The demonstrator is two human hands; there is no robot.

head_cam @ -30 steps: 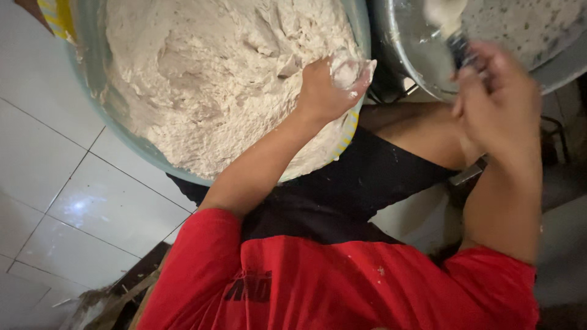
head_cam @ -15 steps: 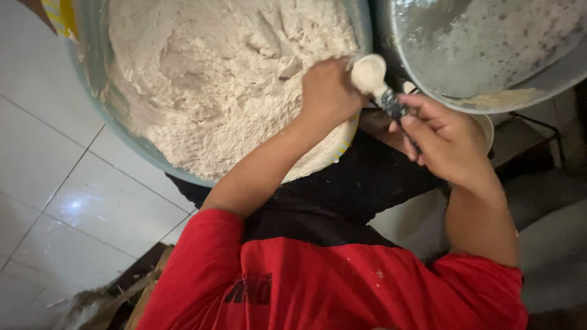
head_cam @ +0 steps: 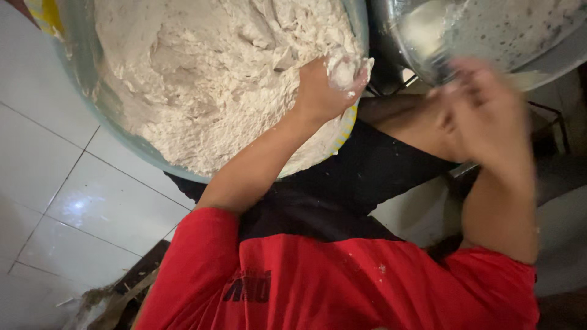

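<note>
Dough lump (head_cam: 342,72) sits pinched in the left hand (head_cam: 324,91), at the near rim of the large dough-filled basin (head_cam: 85,91). Right hand (head_cam: 489,110) is blurred by the metal bowl (head_cam: 489,30); grip indeterminate. Judged step: portioning. Next move requires a clean transfer.

Rough, matt, lumpy dough (head_cam: 202,79) filling a smooth translucent plastic tub (head_cam: 82,91), shiny speckled metal bowl (head_cam: 507,36) gleaming alongside, glossy white tile floor (head_cam: 55,177) reflecting light, red cloth shirt (head_cam: 342,281) (flour-dusted) creasing softly.
</note>
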